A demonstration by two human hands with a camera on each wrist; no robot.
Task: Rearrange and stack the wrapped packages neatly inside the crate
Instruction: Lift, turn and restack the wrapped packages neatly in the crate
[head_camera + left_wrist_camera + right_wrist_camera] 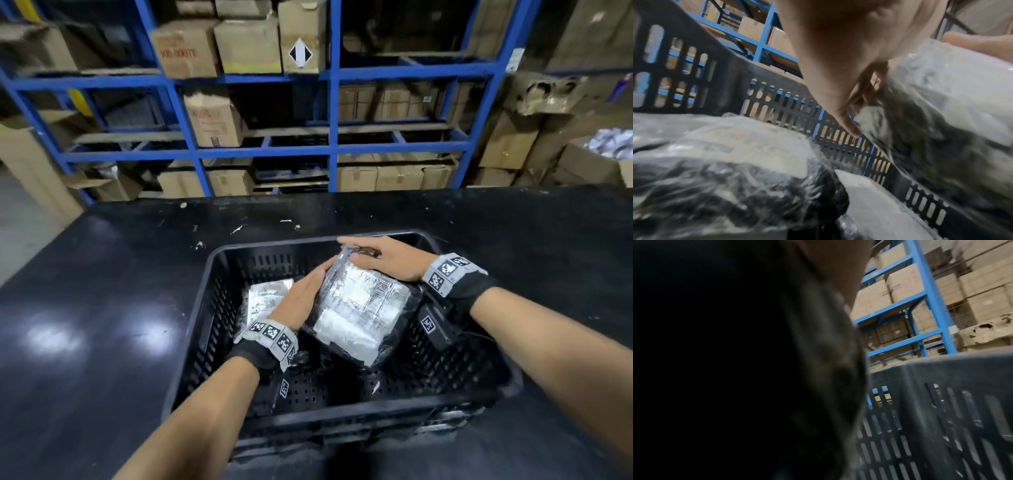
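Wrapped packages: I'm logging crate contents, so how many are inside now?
3, maybe more hidden. The tilted package is held between the left hand and right hand; the flat package lies at the crate left; the left wrist view shows a third package beside it.

— What is seen in the black slatted crate (346, 419)?
— A tilted wrapped package (363, 310) is held between the left hand (301, 296), laid flat against its side, and the right hand (387, 258), curled over its far end. Another wrapped package (262, 298) is seen lower down at the left.
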